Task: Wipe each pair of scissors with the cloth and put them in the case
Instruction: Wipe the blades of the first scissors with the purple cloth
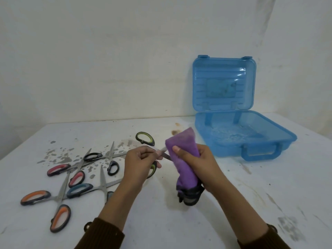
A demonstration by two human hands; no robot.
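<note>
- Left hand (138,162) grips the green-handled scissors (151,141); right hand (197,164) clutches the purple cloth (181,146) round their blades.
- Blue case (222,148) holds no scissors; four other pairs (77,178) wait on the counter (179,221).

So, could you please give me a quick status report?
Left hand grips green scissors. Right hand holds cloth on their blade. Case open, path clear.
</note>
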